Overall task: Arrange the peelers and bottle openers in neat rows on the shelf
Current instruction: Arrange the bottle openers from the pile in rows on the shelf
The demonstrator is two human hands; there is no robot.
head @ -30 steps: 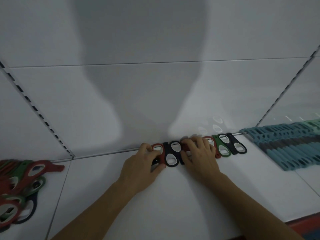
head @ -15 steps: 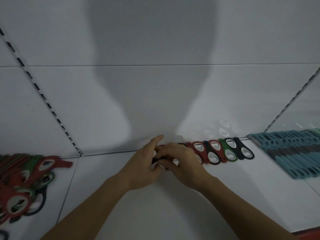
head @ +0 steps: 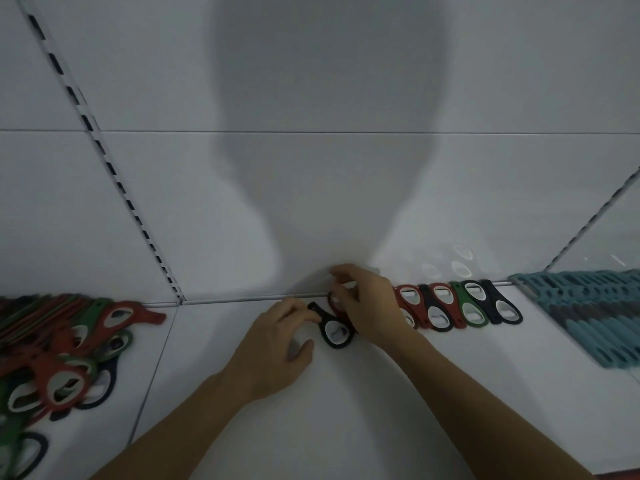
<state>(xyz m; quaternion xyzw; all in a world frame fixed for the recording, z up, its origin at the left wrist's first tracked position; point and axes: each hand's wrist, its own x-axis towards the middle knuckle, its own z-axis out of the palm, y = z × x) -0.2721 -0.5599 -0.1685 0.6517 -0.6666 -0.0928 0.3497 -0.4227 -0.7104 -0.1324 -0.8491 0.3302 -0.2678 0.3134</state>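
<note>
A loose heap of red, green and black plastic bottle openers [head: 69, 348] lies at the left of the white shelf [head: 332, 427]. Near the middle, the narrow end of a black loop-shaped bottle opener [head: 335, 330], flat on the shelf, is pinched by the curled fingers of the left hand [head: 277, 344]. Just beside it, a red bottle opener [head: 334, 308] is gripped by the right hand [head: 367, 306] at the left end of a neat row of red, black and green openers [head: 450, 308] set along the back wall. Teal slotted peelers [head: 588, 313] are laid in rows at the far right.

One left hand [head: 273, 344], one right hand [head: 369, 303], seven bottle openers [head: 493, 301] rowed; heap [head: 59, 374], peelers [head: 588, 317] uncountable.
</note>
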